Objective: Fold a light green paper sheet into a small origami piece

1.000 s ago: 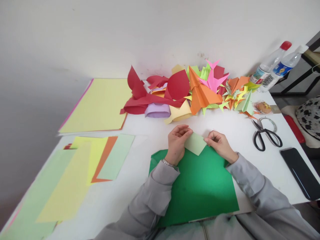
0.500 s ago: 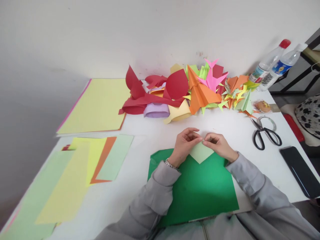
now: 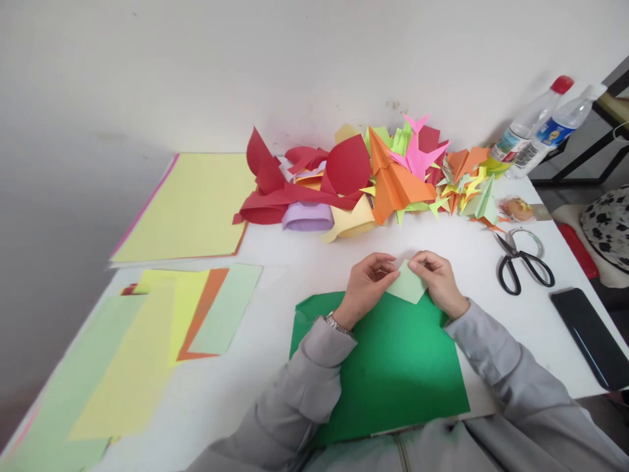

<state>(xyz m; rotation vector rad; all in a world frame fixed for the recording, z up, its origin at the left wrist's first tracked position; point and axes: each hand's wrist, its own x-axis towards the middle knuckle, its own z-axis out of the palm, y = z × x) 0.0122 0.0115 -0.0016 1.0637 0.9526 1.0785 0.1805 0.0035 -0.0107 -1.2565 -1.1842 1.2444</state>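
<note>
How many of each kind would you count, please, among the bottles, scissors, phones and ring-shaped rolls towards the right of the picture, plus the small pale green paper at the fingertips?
Bottles: 2 (red-capped bottle, white-capped bottle)
Pair of scissors: 1
Phone: 1
Ring-shaped roll: 1
Small pale green paper: 1
Total: 6

The white table [image 3: 275,295] bears green paper [image 3: 398,367], scissors [image 3: 514,253] and a phone [image 3: 590,337].
</note>
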